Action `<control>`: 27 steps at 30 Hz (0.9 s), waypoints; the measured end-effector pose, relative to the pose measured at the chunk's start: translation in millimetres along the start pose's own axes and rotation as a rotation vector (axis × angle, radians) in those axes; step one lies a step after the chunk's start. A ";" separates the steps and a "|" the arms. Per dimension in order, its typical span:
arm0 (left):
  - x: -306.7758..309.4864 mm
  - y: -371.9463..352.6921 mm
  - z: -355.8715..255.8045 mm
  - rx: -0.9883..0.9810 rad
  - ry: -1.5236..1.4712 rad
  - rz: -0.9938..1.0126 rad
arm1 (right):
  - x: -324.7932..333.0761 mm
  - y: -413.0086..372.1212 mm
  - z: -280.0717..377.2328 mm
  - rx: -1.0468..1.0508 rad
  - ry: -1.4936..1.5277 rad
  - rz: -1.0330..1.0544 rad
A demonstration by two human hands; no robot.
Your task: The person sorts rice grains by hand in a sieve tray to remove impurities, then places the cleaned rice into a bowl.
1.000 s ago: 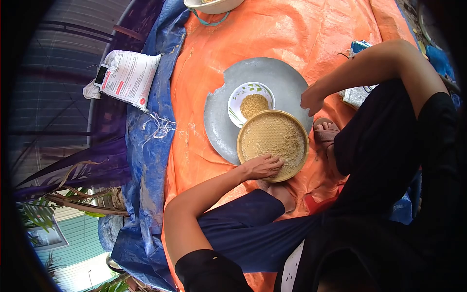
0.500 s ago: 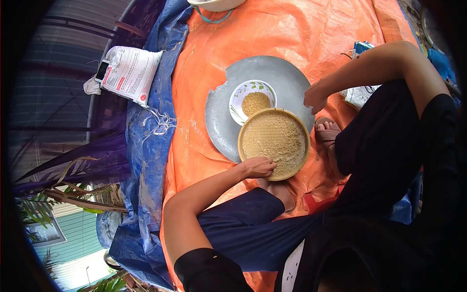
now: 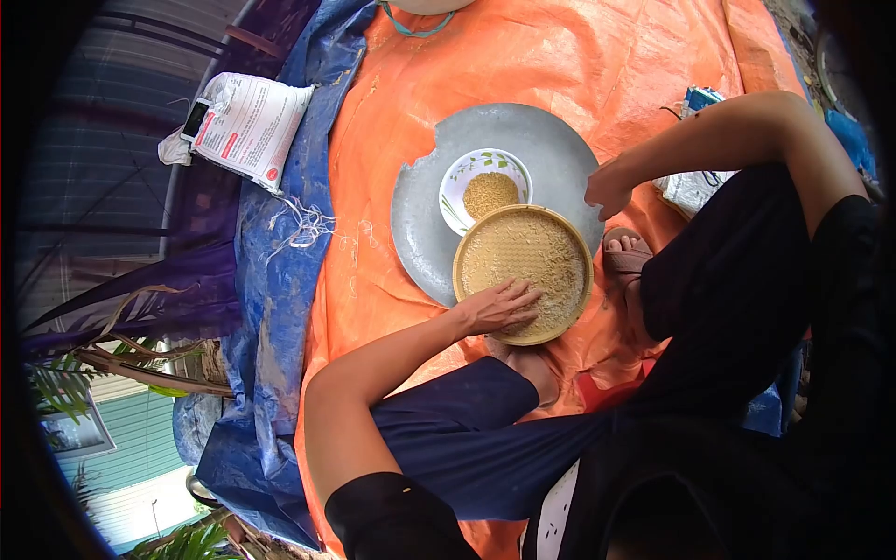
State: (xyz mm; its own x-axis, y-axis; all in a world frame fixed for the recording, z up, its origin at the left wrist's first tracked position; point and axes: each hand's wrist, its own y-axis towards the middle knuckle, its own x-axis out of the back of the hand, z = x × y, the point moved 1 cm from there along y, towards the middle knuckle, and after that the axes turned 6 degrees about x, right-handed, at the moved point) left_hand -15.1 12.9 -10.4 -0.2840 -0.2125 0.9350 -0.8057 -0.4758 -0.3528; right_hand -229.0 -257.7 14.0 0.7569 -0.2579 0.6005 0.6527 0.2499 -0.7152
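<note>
A round, tan, shallow sieve has pale grains spread over its mesh, thicker towards the lower right. Over its near-left part lies my left hand, fingers spread and touching the grains. Behind the sieve, partly covered by its rim, is a white bowl with green leaf prints, holding a heap of golden grain. Both rest at least partly on a grey round sheet with a broken left edge. At that sheet's right edge my right hand is closed, its fingers curled; whatever they may hold is hidden.
An orange tarp covers the ground, with a blue tarp along its left. A white printed sack and loose white strings lie on the left. My sandalled foot is right of the sieve. A basin shows at the top.
My left hand has gone from curled fingers at the sieve's rim to spread fingers farther in over the grains. My right hand stays closed at the sheet's edge. The view shifted slightly.
</note>
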 end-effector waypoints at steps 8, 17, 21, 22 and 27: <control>6.1 -2.0 6.8 0.201 -0.029 -0.027 | 0.8 0.5 -0.4 0.013 -0.012 0.012; 12.0 -8.9 30.3 0.564 -0.237 -0.075 | 2.9 -0.1 1.2 -0.023 0.000 0.022; 13.8 -14.0 38.2 0.608 -0.328 -0.099 | 4.9 -2.9 3.6 -0.026 0.006 0.015; 15.2 -14.6 38.8 0.618 -0.337 -0.105 | 6.1 -3.7 4.7 -0.029 0.010 0.017; 15.0 -13.8 44.2 0.670 -0.391 -0.125 | 5.0 -0.4 3.7 -0.039 -0.016 0.042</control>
State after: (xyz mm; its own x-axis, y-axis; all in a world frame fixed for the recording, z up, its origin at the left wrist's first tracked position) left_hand 14.7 -21.5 6.9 0.0922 -0.3492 0.9325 -0.2990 -0.9030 -0.3085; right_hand -225.2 -255.7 18.6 0.7840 -0.2333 0.5753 0.6190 0.2239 -0.7528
